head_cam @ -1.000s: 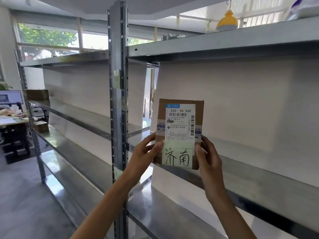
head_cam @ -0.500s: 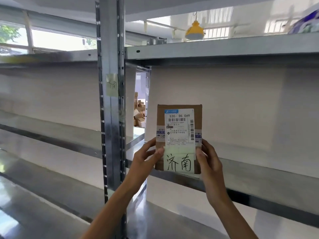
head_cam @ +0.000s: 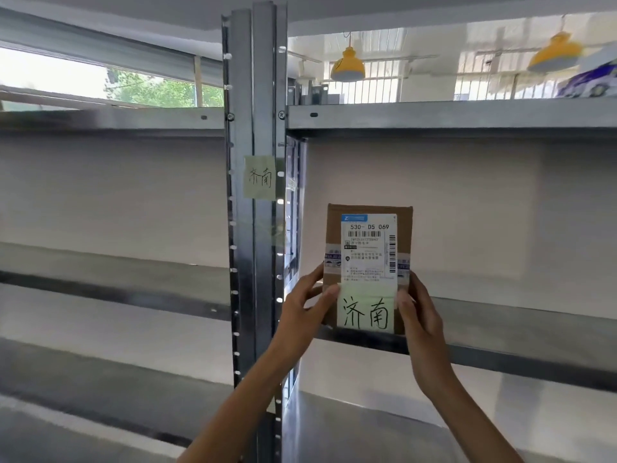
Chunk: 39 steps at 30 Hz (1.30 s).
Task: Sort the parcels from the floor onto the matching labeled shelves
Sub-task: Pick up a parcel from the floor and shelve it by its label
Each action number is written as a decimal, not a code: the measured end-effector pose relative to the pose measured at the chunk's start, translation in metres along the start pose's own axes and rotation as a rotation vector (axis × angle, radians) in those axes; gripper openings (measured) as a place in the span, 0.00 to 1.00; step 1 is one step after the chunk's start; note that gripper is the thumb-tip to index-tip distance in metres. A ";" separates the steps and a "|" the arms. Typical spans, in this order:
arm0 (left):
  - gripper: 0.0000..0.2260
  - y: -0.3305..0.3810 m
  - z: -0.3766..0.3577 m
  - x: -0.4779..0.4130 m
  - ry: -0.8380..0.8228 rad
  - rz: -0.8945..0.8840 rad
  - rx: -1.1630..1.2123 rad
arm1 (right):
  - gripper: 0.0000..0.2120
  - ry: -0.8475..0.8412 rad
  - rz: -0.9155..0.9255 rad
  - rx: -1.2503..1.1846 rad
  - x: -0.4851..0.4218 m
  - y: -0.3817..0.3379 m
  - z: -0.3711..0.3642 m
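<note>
Upright parcel (head_cam: pixel 367 262) btwn both hands.

parcel (head_cam: pixel 369 248): matt brown cardboard | shelf (head_cam: pixel 500 319): shiny galvanised metal

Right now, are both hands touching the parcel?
Touching. The head view shows the left hand gripping the parcel at its left edge and the right hand at its right edge, fingertips pressed on the green handwritten note.
</note>
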<state>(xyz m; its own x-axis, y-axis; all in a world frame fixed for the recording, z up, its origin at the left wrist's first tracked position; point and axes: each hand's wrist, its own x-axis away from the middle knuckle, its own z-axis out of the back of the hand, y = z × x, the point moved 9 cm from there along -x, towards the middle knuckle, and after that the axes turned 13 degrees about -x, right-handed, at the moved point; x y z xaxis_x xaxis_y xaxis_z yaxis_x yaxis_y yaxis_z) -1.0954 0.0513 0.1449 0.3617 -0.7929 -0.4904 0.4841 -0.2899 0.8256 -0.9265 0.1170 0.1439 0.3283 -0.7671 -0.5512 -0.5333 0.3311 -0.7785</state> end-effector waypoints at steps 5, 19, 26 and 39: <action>0.22 0.005 0.001 0.004 -0.050 0.009 0.036 | 0.24 0.036 -0.001 0.037 0.009 -0.011 -0.008; 0.21 0.013 -0.026 0.074 -0.040 0.058 0.077 | 0.18 0.084 -0.055 0.141 0.080 -0.028 0.025; 0.21 0.008 -0.062 0.131 -0.053 0.144 0.067 | 0.17 0.106 -0.103 0.187 0.129 -0.035 0.057; 0.19 0.007 -0.059 0.171 -0.009 0.235 0.092 | 0.28 0.126 -0.169 0.165 0.169 -0.033 0.060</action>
<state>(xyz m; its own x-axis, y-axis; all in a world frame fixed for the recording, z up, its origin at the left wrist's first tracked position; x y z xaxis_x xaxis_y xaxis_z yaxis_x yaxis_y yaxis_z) -0.9832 -0.0548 0.0508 0.4484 -0.8489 -0.2799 0.3124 -0.1445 0.9389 -0.8063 0.0094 0.0579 0.2968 -0.8781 -0.3753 -0.3413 0.2695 -0.9005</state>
